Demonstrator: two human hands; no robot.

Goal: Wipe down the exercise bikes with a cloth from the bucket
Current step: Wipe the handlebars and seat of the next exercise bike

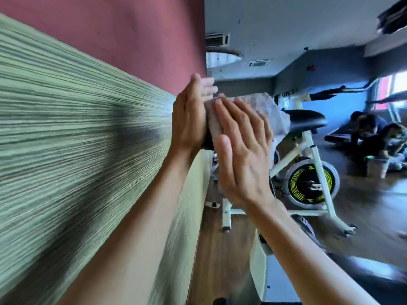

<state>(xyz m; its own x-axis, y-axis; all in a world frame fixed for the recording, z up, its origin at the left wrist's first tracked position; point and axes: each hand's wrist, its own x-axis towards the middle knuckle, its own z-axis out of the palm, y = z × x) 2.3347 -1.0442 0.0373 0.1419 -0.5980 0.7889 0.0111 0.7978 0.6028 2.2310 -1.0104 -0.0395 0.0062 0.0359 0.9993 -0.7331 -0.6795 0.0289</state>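
Both bare forearms reach up and away from the camera, converging toward the middle of the view. The left hand (pixel 189 113) stands edge-on at the far end of its arm, palm facing right, fingers straight and together, thumb uppermost. The right hand (pixel 242 155), nearer and slightly lower, faces it with palm turned left, fingers straight and slightly spread, thumb extended toward the left hand.

left hand (pixel 189 119): bare, no rings | right hand (pixel 244 157): bare | forearms: sleeveless
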